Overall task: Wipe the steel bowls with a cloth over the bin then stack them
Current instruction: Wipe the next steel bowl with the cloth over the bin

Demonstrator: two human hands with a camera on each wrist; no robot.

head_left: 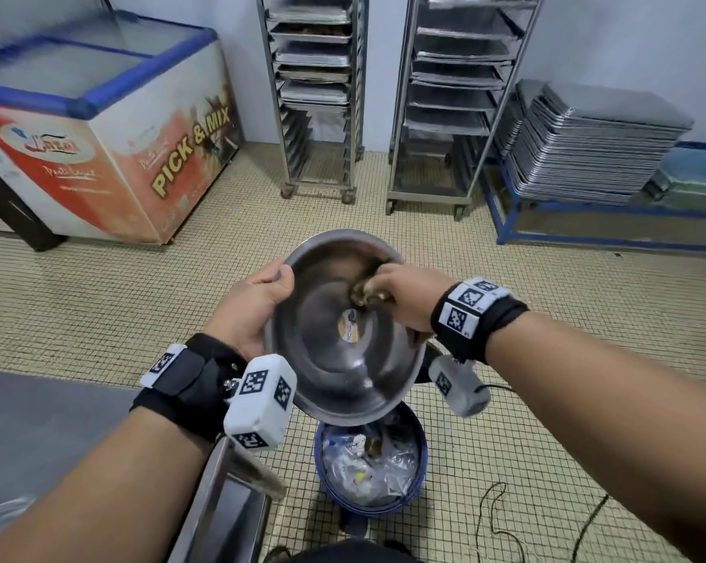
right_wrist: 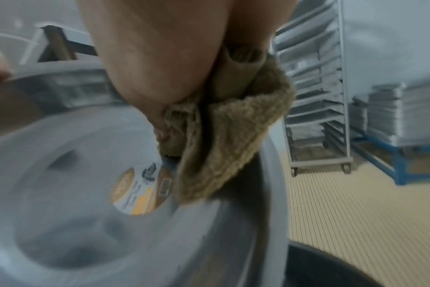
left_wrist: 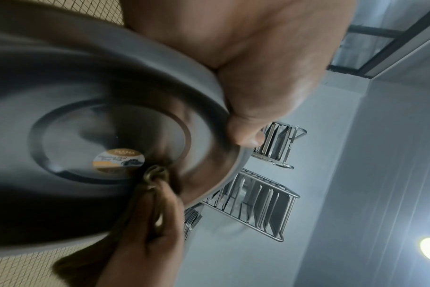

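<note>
- Left hand [head_left: 248, 306] pinches the rim of the round shiny steel bowl [head_left: 339, 359], tilted over the blue round bin [head_left: 373, 507] on the floor.
- Right hand [head_left: 404, 296] has its grip bunched round a nubby tan cloth [right_wrist: 224, 139], pressed inside near the oval sticker [head_left: 349, 326].
- I'd say sweep circles out to the rim; slick steel, so hold firm.

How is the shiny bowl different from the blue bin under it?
The steel bowl is silver and held tilted in the air by the left hand; the bin is blue and stands on the floor. The bowl holds only a cloth; the bin holds rubbish. Both are round.
</note>
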